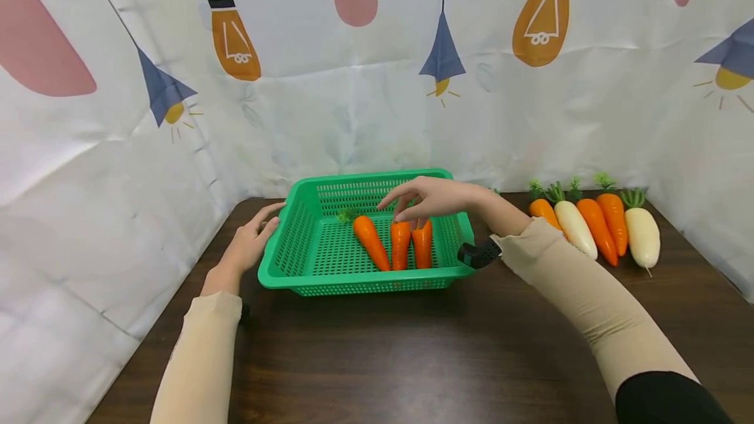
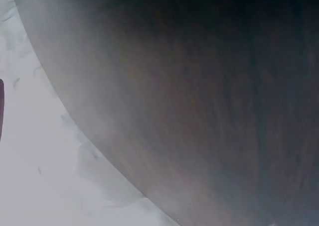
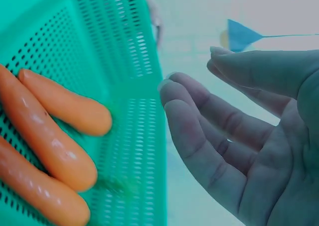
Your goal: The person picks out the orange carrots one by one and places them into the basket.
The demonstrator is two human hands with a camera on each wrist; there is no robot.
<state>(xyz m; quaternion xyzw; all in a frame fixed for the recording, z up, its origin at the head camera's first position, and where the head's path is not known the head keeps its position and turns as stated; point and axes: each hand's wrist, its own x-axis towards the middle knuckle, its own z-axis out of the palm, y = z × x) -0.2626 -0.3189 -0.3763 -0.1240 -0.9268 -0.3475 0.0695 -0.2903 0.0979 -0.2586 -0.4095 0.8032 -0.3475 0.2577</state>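
A green plastic basket stands on the table and holds three orange carrots, among them the left carrot, the middle carrot and the right carrot. Against the basket's left rim rests my left hand, its fingers fairly straight. My right hand hovers over the basket, above the two right carrots, fingers loosely bent and holding nothing. In the right wrist view, the empty palm and fingers of this hand appear beside the basket wall. The left wrist view shows no hand.
On the right of the dark wooden table lie more orange carrots and white radishes, side by side with green tops to the back. A white patterned curtain hangs behind and along the left.
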